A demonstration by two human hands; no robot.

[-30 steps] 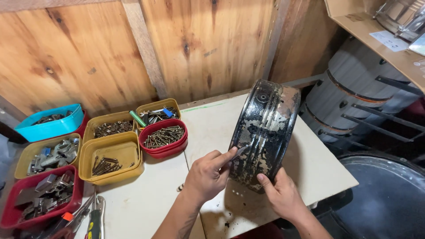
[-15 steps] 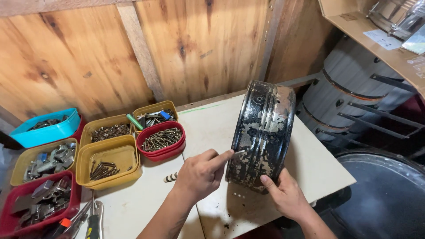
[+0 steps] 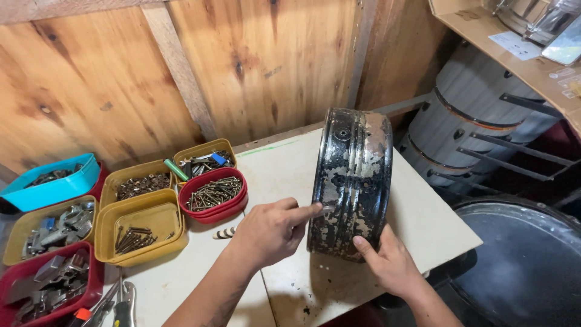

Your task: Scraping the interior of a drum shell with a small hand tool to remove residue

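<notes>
A black metal rim [image 3: 354,175] with badly flaked paint stands on its edge on the white table [image 3: 423,224]. My left hand [image 3: 272,233] is closed, with thumb and forefinger pinching a small thin metal piece [image 3: 325,209]. The tip of that piece touches the rim's left edge. My right hand [image 3: 390,263] grips the rim from below, fingers on its lower outer face, holding it upright.
Left of the rim stand a red bowl of screws [image 3: 215,194], yellow trays [image 3: 142,224], a blue tray [image 3: 51,184] and a red tray of metal parts [image 3: 48,284]. Pliers [image 3: 124,306] lie at the front. A white barrel [image 3: 472,121] and black drum [image 3: 520,266] are on the right.
The rim has turned slightly more edge-on. Both hands keep their hold; my left hand has shifted a little along the rim's edge.
</notes>
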